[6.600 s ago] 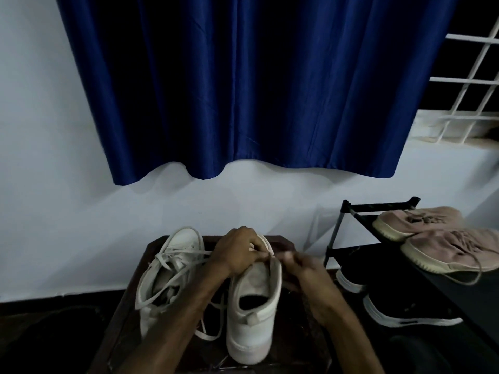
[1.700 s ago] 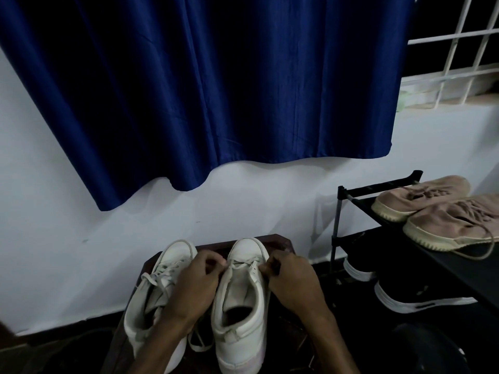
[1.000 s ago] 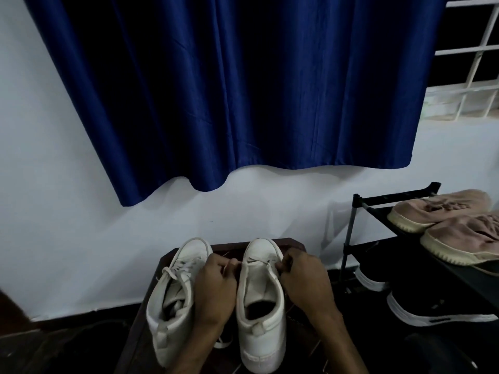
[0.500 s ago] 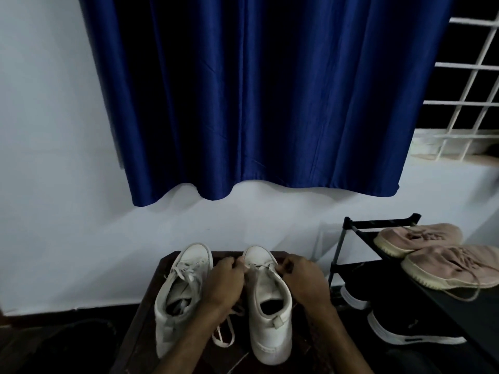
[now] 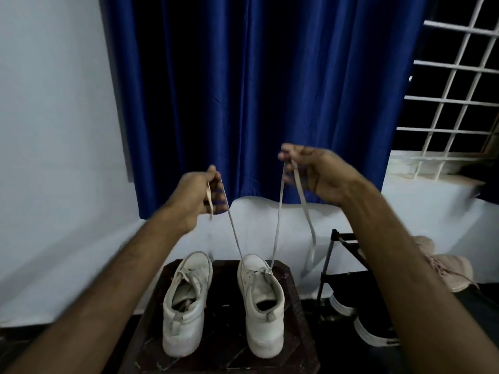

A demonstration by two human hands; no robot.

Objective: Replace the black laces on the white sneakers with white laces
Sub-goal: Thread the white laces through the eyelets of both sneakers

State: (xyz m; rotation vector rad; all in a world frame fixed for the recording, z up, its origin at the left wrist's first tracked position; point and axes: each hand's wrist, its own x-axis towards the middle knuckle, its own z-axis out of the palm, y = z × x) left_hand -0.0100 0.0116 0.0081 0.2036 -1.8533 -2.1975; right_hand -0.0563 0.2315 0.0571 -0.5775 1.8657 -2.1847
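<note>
Two white sneakers stand side by side, heels toward me, on a dark wooden stool. The left sneaker is laced in white. A white lace runs through the front eyelets of the right sneaker, and both its ends are pulled up taut. My left hand pinches one end high above the shoes. My right hand pinches the other end, whose loose tail hangs down to the right. No black lace shows.
A blue curtain hangs on the white wall behind. A black shoe rack at the right holds pink sneakers on top and black shoes with white soles below. A barred window is at upper right.
Both hands rose from the toe of the right sneaker to chest height, drawing the two white lace ends up and apart. The camera tilted and shifted.
</note>
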